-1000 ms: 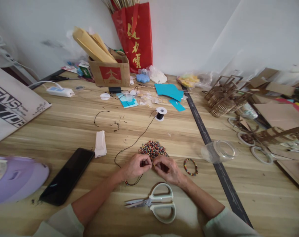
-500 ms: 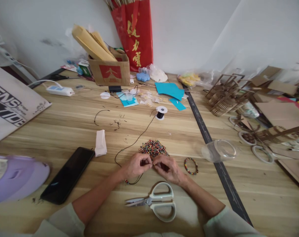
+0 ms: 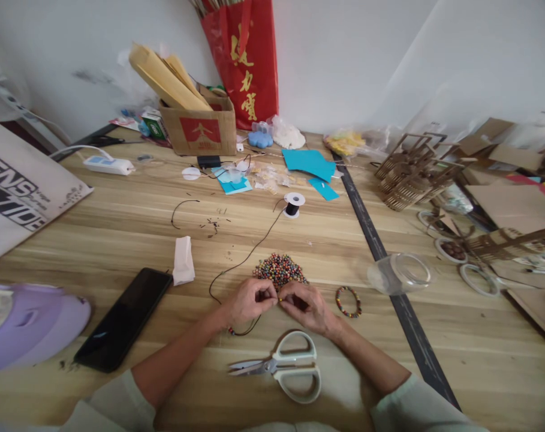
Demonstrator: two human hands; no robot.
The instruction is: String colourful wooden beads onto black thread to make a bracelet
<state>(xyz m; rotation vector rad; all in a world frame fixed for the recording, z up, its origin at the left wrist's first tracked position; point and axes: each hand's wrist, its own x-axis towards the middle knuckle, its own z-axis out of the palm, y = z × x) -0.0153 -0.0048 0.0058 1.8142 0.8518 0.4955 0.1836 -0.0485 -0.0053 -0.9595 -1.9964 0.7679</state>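
My left hand (image 3: 250,301) pinches the black cord (image 3: 222,273), whose tip is too small to make out. Facing it, almost fingertip to fingertip, my right hand (image 3: 309,306) holds a small yellowish bead (image 3: 280,299) between thumb and forefinger. Just beyond both hands lies a heap of multicoloured beads (image 3: 279,270). A few threaded beads (image 3: 231,330) hang on the cord by my left wrist. The cord runs back to a white spool (image 3: 294,199) wound with black. Right of my right hand rests a finished-looking beaded bracelet (image 3: 348,302).
White-handled scissors (image 3: 294,366) lie partly open between my forearms. Left are a black phone (image 3: 123,321), folded white paper (image 3: 183,261) and a purple object (image 3: 33,324). A clear plastic jar (image 3: 400,274) lies to the right. Cardboard box (image 3: 200,129) and red bag (image 3: 249,66) stand behind.
Both hands stay nearly where they were. The yellowish bead shows more clearly between the fingertips now.
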